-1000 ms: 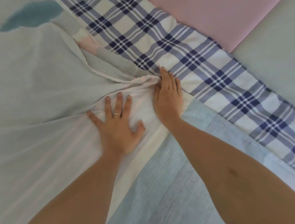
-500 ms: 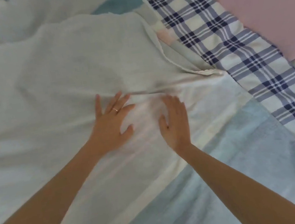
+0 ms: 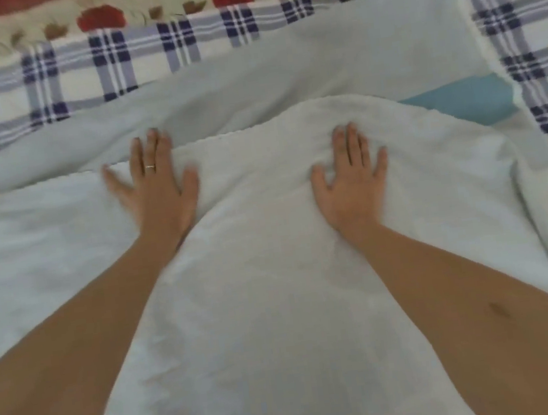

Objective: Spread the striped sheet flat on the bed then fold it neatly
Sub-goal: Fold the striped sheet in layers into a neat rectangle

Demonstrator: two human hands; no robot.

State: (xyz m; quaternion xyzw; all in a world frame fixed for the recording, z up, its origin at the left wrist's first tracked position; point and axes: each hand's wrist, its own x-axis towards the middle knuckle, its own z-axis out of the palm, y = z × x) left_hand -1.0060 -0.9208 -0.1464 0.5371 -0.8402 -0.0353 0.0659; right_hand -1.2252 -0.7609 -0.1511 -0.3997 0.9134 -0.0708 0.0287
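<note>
Two open palms smoothing a folded layer of the sheet.

Both the left hand (image 3: 156, 190), which wears a thin ring (image 3: 150, 166), and the right hand (image 3: 348, 177) lie flat with fingers spread, grasping nothing. They press on the pale whitish cloth sheet (image 3: 274, 276), which fills the centre and bottom of the frame. Its upper layer ends in a curved edge near the fingertips, with a teal patch (image 3: 459, 101) showing at middle right. A blue-and-white checked bedcover (image 3: 77, 76) borders it along the top and right, under a red-flowered cream fabric (image 3: 171, 2) at the top edge. To do this well, I judge, sweep both palms outward from the middle with even pressure, straightening that bowed edge until it lines up with the layer beneath.
</note>
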